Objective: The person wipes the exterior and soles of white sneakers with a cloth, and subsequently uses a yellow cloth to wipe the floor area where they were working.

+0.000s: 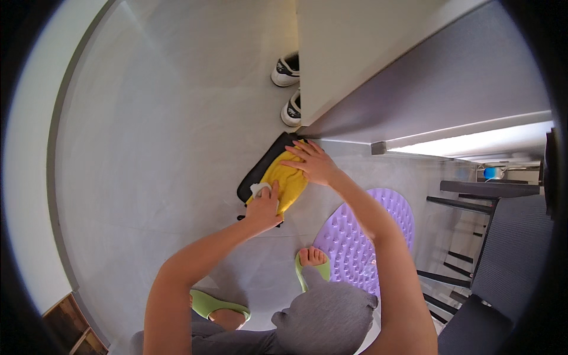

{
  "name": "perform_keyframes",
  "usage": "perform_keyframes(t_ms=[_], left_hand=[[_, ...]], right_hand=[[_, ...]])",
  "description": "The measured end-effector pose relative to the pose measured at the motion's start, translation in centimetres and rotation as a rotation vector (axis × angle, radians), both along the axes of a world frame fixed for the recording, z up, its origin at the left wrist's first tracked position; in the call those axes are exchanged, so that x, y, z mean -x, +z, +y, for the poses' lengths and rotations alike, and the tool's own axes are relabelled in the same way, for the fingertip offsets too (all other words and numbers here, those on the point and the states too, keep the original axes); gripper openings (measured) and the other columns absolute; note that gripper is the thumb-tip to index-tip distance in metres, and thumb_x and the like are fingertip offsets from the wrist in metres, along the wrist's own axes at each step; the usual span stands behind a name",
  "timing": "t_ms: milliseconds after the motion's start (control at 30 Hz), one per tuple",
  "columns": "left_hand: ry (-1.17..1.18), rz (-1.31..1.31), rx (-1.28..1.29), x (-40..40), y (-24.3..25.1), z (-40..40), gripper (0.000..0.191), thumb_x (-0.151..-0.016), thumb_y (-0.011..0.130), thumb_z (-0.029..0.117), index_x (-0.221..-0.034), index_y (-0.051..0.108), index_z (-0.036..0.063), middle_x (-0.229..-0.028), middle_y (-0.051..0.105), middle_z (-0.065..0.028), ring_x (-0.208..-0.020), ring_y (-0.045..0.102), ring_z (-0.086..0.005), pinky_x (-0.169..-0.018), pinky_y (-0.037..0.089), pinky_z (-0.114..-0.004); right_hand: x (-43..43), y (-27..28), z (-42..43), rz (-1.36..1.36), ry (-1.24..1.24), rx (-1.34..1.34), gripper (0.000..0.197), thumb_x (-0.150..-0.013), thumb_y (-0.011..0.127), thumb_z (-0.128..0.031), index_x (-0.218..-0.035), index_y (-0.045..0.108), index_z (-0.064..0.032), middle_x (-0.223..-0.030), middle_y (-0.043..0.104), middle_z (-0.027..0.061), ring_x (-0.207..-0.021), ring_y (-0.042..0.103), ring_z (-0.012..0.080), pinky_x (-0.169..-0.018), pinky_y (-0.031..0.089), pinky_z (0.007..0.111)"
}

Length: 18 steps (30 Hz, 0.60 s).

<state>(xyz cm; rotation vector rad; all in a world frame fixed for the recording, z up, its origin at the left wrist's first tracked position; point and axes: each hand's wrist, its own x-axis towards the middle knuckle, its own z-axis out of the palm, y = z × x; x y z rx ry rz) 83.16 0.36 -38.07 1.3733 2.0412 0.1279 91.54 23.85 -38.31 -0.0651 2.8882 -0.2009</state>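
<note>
On the grey floor lies a yellow and black cloth item [289,188], its yellow fabric towards my right hand and its padded black edge on the far left side. My left hand [263,206] presses on the lower end of the yellow fabric, with a white crumpled cloth or tissue [259,187] under its fingers; how firmly it is held cannot be told. Flat with fingers spread, my right hand [313,163] rests on the item's upper right edge.
White and black sneakers [286,73] stand beside a light cabinet panel [337,53]. A purple knobbed mat [350,235] lies near my green slippers [217,304]. Dark chairs [510,248] are at the right. A grey plush object [326,315] is close to my body.
</note>
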Motion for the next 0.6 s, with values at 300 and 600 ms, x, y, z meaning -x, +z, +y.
perform_keyframes(t_ms=[300, 600], left_hand=[[-0.171, 0.204, -0.237, -4.4, -0.9, 9.3, 0.087, -0.067, 0.079, 0.033, -0.145, 0.041, 0.0214, -0.124, 0.048, -0.0136, -0.112, 0.054, -0.0309, -0.082, 0.051, -0.045], [-0.436, 0.336, -0.344, 0.0, -1.7, 13.3, 0.051, -0.086, 0.058, 0.016, -0.135, 0.054, 0.0325, -0.141, 0.045, -0.0026, -0.129, 0.043, -0.0275, -0.105, 0.036, -0.049]], right_hand=[[-12.9, -0.7, 6.3, 0.108, -0.3, -0.1, 0.069, -0.081, 0.059, -0.02, -0.145, 0.04, -0.0381, -0.142, 0.044, 0.0074, -0.127, 0.043, 0.0322, -0.11, 0.033, 0.046], [-15.3, -2.2, -2.3, 0.121, -0.69, -0.158, 0.078, -0.076, 0.061, -0.032, -0.144, 0.037, -0.0011, -0.102, 0.051, 0.018, -0.085, 0.055, 0.0329, -0.064, 0.052, 0.044]])
